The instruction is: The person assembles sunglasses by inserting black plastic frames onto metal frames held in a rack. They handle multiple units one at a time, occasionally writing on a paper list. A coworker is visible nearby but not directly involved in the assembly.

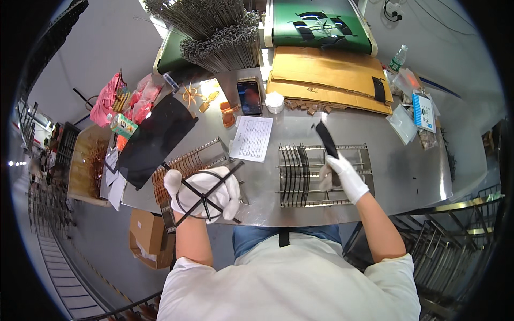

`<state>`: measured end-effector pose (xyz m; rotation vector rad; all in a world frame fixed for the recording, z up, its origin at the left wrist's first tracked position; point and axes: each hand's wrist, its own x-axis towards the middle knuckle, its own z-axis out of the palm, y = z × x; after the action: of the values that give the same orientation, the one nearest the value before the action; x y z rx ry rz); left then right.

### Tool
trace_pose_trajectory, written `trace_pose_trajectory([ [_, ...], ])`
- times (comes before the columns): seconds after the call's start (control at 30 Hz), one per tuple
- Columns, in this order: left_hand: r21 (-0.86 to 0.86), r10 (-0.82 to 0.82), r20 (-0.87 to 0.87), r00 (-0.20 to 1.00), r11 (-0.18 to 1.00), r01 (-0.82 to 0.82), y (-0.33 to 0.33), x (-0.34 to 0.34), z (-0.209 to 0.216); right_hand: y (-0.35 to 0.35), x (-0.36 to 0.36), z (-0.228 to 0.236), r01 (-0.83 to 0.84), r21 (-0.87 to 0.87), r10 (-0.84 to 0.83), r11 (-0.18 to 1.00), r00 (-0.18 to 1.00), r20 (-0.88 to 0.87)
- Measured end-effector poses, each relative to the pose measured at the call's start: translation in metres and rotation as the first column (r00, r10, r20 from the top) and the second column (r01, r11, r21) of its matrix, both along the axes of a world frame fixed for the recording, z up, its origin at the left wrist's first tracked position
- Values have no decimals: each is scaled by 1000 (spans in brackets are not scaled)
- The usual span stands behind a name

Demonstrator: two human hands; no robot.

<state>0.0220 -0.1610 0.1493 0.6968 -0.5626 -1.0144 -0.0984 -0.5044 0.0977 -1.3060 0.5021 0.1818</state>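
Note:
My left hand (229, 193), in a white glove, is closed around a black wire frame (204, 198), a ring with crossed bars. Below and behind it stands a metal rack (220, 148) lined with copper-coloured curved pieces (184, 165). Gloved likewise, my right hand (345, 175) grips a black curved strip (325, 138), which tilts up and away from me. That hand is over a second metal rack (350, 202), whose left part holds several dark curved strips (294, 174) standing in a row. The fingertips of my right hand are partly hidden.
A printed sheet (251, 138), a phone (249, 98) and a white round container (274, 102) lie mid-table. Bundled wire rods (222, 45) and yellow cardboard (321, 75) stand behind. A black sheet (158, 136) is at left; a green conveyor belt (284, 24) carries black parts.

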Motion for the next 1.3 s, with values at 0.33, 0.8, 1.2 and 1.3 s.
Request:
trace_pose_trajectory([
  [0.33,71,-146,5,989,987,145,-19,7,-6,10,17,-58,-320,-190,233,928,898,-373],
  [0.8,665,-771,37,636,494,561,-93,-18,-19,52,6,94,61,-950,643,306,723,254],
  [1.2,-673,692,-263,673,368,-642,12,67,66,-17,-11,-53,-23,-269,61,963,989,134],
  [1.3,-708,966,-33,258,160,-688,-54,38,105,-11,6,-63,-35,11,36,999,957,-288],
])
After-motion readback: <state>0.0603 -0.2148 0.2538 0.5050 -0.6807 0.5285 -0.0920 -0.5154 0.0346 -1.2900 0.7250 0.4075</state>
